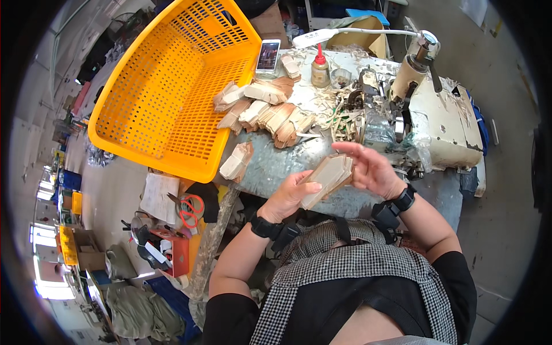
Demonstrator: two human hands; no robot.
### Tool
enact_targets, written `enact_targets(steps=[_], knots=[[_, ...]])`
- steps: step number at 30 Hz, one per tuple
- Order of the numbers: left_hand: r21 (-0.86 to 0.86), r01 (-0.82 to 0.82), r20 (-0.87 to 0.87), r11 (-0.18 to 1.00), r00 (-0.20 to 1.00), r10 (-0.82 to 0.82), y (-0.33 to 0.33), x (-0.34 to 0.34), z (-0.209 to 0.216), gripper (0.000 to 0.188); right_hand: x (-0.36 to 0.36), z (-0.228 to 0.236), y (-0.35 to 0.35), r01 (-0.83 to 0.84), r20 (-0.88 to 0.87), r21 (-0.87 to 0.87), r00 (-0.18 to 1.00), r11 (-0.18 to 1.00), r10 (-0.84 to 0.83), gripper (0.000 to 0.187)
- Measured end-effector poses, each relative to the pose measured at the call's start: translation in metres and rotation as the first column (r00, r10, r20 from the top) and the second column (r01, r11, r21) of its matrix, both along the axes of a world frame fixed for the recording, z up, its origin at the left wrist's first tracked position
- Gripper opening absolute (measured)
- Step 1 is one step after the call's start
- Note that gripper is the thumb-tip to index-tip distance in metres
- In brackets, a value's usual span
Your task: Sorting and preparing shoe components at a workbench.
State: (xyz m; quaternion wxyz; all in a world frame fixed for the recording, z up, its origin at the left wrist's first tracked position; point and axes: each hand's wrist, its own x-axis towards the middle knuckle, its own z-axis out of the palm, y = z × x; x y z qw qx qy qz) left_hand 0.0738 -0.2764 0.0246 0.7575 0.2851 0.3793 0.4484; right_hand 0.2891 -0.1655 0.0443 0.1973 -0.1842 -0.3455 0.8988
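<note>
The left hand point(286, 198) grips a stack of tan pieces point(329, 177) above the bench point(270, 167). The right hand point(371, 169), fingers spread open, touches the stack's far edge, beside the sewing machine point(443, 123).

Left palm behind the stack of tan pieces point(328, 177); phone point(268, 55) screen too small.

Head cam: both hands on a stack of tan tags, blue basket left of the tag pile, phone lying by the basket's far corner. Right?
Not quite: the basket is yellow-orange, not blue, as the head view shows. The rest stands: the left hand and right hand hold a stack of tan tags, the basket sits left of the tag pile, and the phone lies by its far corner.
</note>
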Motion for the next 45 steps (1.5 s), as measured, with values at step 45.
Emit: enact_targets(steps=[45], knots=[[0.435,0.072,-0.169,0.897,0.986,0.003,-0.009,0.030,0.018,0.063,-0.037,0.003,-0.004,0.238,0.182,0.249,0.940,0.939,-0.287,0.042]])
